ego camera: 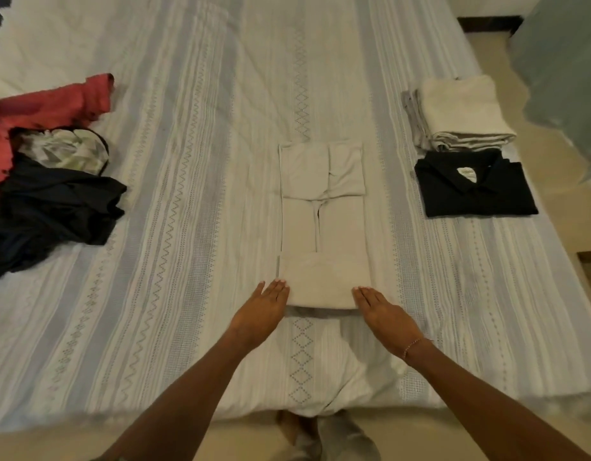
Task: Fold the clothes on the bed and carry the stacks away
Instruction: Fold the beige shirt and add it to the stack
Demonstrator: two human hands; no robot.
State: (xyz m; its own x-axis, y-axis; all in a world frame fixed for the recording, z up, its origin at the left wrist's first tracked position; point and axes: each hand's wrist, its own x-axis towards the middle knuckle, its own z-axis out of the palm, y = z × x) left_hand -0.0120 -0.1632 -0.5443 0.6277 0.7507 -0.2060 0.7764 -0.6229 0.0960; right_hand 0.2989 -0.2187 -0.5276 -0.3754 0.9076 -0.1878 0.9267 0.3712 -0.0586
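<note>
Head view
Beige garment (322, 224): lies partly folded in the middle of the bed (187, 227), a long narrow shape running from the near edge towards the far side, its near end doubled over into a thicker band.
Left hand (262, 309): flat, fingers straight and together, fingertips touching the left side of the garment's near folded end.
Right hand (384, 312): flat as well, fingers straight, lying along the right side of the same folded end; a thin bracelet (414, 346) sits on the wrist.
Garment and hands: the folded end lies between the two hands, just beyond the palms.
Right edge of the bed: a folded black shirt (475, 191), and beyond it a stack of folded white and grey clothes (460, 114).
Left edge: an unfolded heap of a red garment (51, 108), a patterned piece (59, 149) and a dark garment (51, 211).
</note>
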